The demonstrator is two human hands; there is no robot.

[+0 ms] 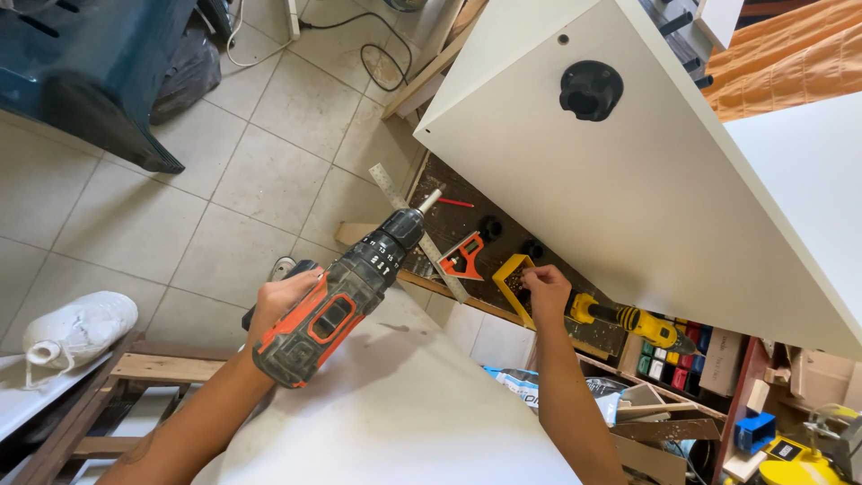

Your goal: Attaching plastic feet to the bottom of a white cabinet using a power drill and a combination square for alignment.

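The left hand (280,301) is wrapped tight around the grip of an orange-and-black cordless drill (346,296), its nose and bit angled up toward the underside of a big white panel (646,189). Over on the other side, the right hand (546,287) reaches down into a small yellow tray (512,274) on the dark workbench (467,224), fingers pinched narrow as if picking at the small bits inside; whether anything sits between the fingertips, I cannot tell.

Doing this well, as I judge it, means keeping the drill pointed away from the reaching arm and the trigger finger relaxed while the other hand fishes about, and taking one small piece at a time rather than a fistful.

The drill hangs over the edge of a white board (404,404) in the foreground. Just beside the tray lie a red-and-black square (462,259) and a steel ruler (417,229). A yellow power tool (628,321) rests near the right wrist. Below it, a row of little boxes (669,364) in green, red, blue and white stands packed on a shelf, next to a plain brown carton (723,359). Lower down there is a blue-and-white packet (516,382) and a small blue box (756,429). A black round fitting (590,90) sits on the white panel.
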